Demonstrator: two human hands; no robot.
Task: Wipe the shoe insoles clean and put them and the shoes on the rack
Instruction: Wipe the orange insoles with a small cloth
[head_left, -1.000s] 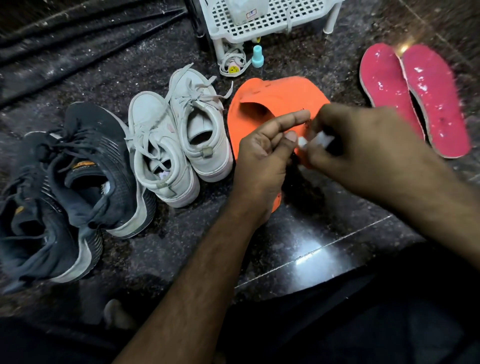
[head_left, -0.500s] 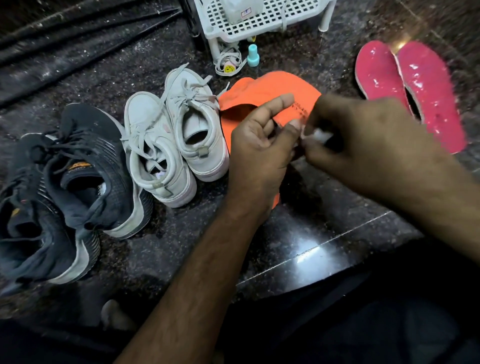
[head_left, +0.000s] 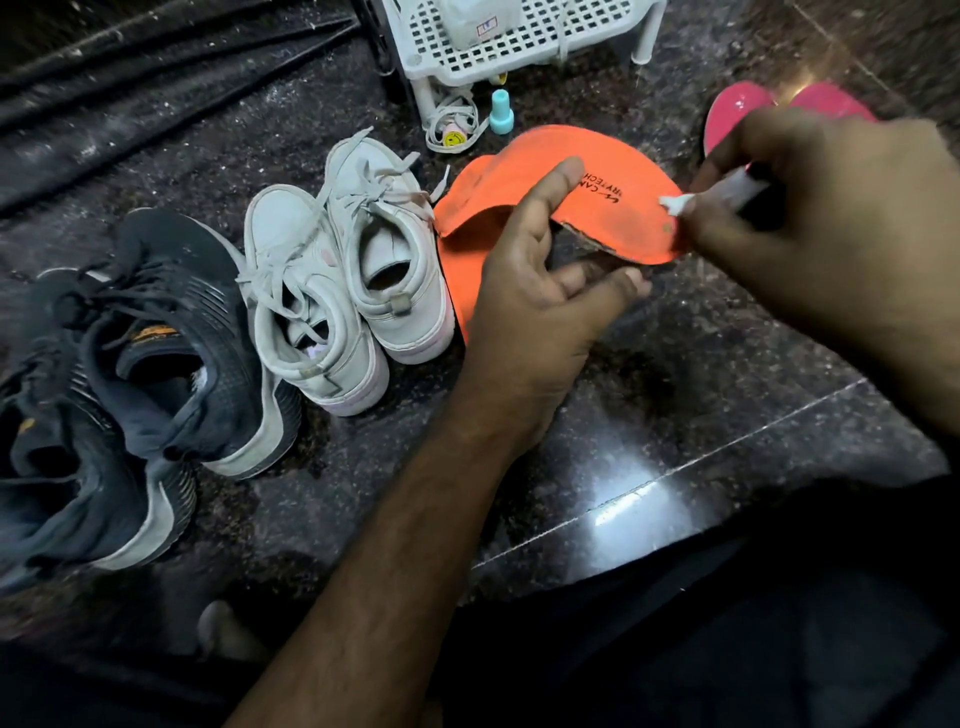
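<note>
My left hand grips an orange insole, thumb on top and fingers underneath, bending it into an arch above the floor. A second orange insole lies flat beneath it. My right hand pinches a small white wipe against the raised insole's right end. Two pink insoles lie at the far right, mostly hidden behind my right hand. A pair of white sneakers stands left of the orange insoles, and a pair of dark sneakers further left. The white plastic rack stands at the top.
A small teal bottle and a coiled lace with a yellow smiley tag sit by the rack's leg. The floor is dark polished stone. Dark cloth lies at the top left. My dark-clothed legs fill the bottom right.
My left hand has lifted and bent the orange insole so that its printed top faces up. My right hand has shifted right along it with the wipe.
</note>
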